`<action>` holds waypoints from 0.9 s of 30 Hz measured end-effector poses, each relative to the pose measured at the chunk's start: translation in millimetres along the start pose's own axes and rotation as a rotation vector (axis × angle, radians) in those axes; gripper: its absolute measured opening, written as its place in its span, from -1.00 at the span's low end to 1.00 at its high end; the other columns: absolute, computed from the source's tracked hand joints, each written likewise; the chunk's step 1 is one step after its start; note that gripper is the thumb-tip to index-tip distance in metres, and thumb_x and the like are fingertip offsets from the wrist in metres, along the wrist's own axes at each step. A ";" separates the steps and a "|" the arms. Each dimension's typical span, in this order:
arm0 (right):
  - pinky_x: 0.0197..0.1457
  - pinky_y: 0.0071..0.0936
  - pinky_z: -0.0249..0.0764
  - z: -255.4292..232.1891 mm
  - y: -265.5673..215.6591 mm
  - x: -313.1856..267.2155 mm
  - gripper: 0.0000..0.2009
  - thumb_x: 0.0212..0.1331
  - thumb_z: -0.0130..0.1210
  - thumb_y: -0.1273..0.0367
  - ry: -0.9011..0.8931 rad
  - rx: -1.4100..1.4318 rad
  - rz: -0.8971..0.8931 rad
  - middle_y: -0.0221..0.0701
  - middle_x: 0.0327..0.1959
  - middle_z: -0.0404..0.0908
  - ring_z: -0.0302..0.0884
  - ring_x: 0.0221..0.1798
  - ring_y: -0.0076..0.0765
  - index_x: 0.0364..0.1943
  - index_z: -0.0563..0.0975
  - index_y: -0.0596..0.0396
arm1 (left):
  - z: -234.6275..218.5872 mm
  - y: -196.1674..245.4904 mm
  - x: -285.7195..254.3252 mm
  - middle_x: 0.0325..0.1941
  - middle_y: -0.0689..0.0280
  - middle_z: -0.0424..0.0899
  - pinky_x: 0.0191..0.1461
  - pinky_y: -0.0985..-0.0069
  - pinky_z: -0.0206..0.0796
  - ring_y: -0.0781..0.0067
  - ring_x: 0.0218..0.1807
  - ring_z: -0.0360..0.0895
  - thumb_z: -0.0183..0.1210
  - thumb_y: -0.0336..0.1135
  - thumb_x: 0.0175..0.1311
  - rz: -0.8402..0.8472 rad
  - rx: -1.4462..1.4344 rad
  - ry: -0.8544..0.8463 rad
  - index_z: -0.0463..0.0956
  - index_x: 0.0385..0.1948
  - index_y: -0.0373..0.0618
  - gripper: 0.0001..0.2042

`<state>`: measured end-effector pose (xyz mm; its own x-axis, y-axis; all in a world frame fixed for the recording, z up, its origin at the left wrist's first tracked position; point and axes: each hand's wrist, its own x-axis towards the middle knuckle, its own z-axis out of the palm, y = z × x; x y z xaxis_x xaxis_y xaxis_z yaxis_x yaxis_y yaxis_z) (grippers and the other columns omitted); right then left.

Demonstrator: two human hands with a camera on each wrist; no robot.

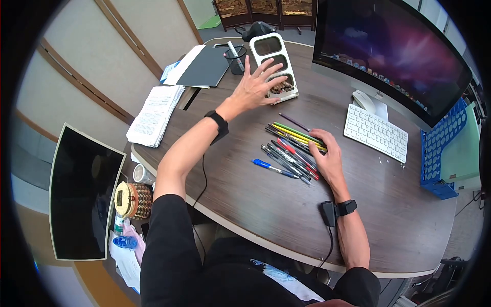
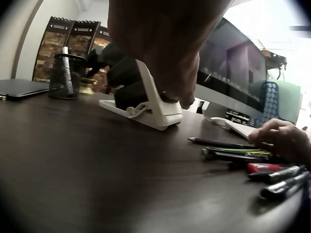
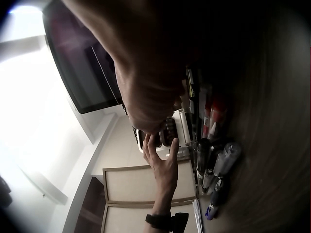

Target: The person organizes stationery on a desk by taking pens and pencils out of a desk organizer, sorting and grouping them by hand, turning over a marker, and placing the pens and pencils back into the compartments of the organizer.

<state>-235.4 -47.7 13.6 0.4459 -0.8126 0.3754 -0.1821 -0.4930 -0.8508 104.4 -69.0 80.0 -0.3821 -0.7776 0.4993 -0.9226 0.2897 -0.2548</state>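
My left hand [image 1: 251,91] is spread, fingers apart, over the lower part of a white holder [image 1: 291,95] with three dark compartments. The holder leans tilted on the desk. Its nearest compartment contains several small brown round-ended sticks [image 1: 282,88], partly hidden by the fingers. My right hand [image 1: 327,155] has its fingers and thumb curled about the right ends of several green, yellow and dark pencils [image 1: 286,129]. A dark pencil [image 1: 293,122] lies just beyond them, reaching toward the fingertips. Nearer me lie several pens [image 1: 291,161], including a blue pen [image 1: 262,163] and a red one.
A white keyboard [image 1: 376,132], a mouse [image 1: 364,101] and a large monitor [image 1: 388,61] stand to the right, beside a blue file rack [image 1: 434,158]. At the left are a paper stack [image 1: 156,115], a dark folder [image 1: 204,66] and a mesh pen cup [image 1: 237,65].
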 end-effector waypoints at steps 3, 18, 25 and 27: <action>0.40 -0.15 0.40 0.1 1.2 -0.9 -0.70 0.30 0.31 0.33 -0.035 -0.228 -0.066 -0.28 0.23 0.73 0.58 0.34 -0.07 0.09 0.71 0.03 | 17.6 -14.1 13.9 0.74 0.44 0.23 0.69 -0.66 -0.53 0.24 0.79 0.00 0.41 0.28 0.22 0.056 0.067 -0.025 0.49 0.47 0.51 -0.29; 0.34 -0.15 0.41 -0.4 0.1 0.0 -0.80 0.30 0.30 0.35 -0.070 -0.248 -0.097 -0.37 -0.01 0.79 0.60 0.23 -0.12 -0.04 0.73 0.02 | 46.7 -5.4 31.1 0.41 0.40 0.47 0.75 -0.50 -0.50 0.30 0.53 0.38 0.31 0.26 0.37 0.089 0.129 0.022 0.64 0.18 0.37 -0.56; 0.32 -0.16 0.42 0.5 -1.4 -0.5 -0.83 0.32 0.28 0.36 -0.050 -0.238 -0.078 -0.36 -0.03 0.79 0.61 0.22 -0.13 -0.07 0.74 0.03 | 47.0 5.8 32.8 0.28 0.26 0.44 0.80 -0.35 -0.43 0.24 0.45 0.36 0.26 0.26 0.42 0.002 0.131 0.034 0.67 0.13 0.31 -0.58; 0.32 -0.16 0.42 0.1 -1.9 -0.4 -0.83 0.32 0.28 0.36 -0.051 -0.239 -0.077 -0.36 -0.03 0.79 0.61 0.22 -0.13 -0.07 0.75 0.03 | 47.7 7.4 32.3 0.28 0.26 0.43 0.80 -0.32 -0.42 0.23 0.45 0.35 0.25 0.26 0.42 0.000 0.135 0.055 0.69 0.10 0.31 -0.60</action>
<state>-235.2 -46.4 15.0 0.5090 -0.7562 0.4112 -0.3450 -0.6169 -0.7074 87.8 -118.6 54.8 -0.3877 -0.7450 0.5428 -0.9085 0.2092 -0.3618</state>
